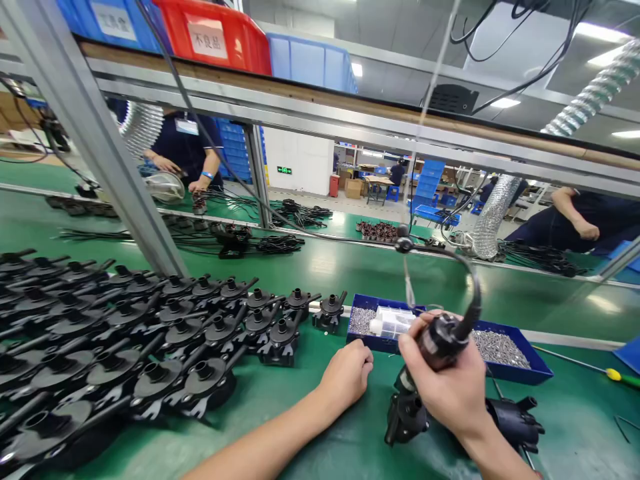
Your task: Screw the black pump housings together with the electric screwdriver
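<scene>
My right hand [453, 387] is wrapped around a black electric screwdriver [440, 343], its cable rising from the top. The tool points down at a black pump housing [406, 419] on the green bench; the tip's contact is hidden. My left hand [347, 375] rests closed on the bench, left of that housing. Its fingers are curled under, so anything inside them is hidden. Just beyond the hands are a blue screw bin [363, 340] with a white bottle [393, 322] in it, and a second blue bin [537, 370] of screws. Another black pump housing [515, 423] lies right of my wrist.
Rows of black pump housings [170, 310] cover the bench's left side. A metal post [115, 153] slants up there. A shelf overhead carries a red bin [215, 37] and blue bins. A yellow-green screwdriver [614, 375] lies far right. Co-workers stand across the bench.
</scene>
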Tool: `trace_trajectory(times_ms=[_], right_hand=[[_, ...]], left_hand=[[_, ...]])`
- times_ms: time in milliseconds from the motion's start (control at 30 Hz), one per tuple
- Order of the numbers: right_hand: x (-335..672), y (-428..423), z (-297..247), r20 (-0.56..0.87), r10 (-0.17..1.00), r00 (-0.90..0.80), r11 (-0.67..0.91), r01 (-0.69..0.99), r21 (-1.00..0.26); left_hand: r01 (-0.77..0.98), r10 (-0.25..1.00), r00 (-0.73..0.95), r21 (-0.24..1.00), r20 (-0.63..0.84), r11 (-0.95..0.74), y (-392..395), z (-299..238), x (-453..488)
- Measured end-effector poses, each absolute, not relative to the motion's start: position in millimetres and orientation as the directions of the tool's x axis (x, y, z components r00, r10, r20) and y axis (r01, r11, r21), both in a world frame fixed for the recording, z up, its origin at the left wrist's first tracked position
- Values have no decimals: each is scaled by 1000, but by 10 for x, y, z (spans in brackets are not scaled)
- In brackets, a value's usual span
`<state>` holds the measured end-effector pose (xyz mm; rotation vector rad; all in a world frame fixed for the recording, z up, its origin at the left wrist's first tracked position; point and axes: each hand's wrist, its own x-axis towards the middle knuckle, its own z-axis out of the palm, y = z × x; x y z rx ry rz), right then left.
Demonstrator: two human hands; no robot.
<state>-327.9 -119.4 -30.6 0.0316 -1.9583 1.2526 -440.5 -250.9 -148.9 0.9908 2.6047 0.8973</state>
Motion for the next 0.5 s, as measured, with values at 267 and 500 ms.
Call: trace_trajectory(times_ms=[267, 500], right_hand=[[-3186, -1096, -86, 584, 441, -681, 443, -401, -802], [-3186, -1100, -155, 558, 442, -702, 408, -397, -822]], left_hand=[[502, 680, -733, 657, -24, 563, -2532, -1370, -4256], [-123, 707, -591, 909, -390, 398, -2483, -1417, -3957]])
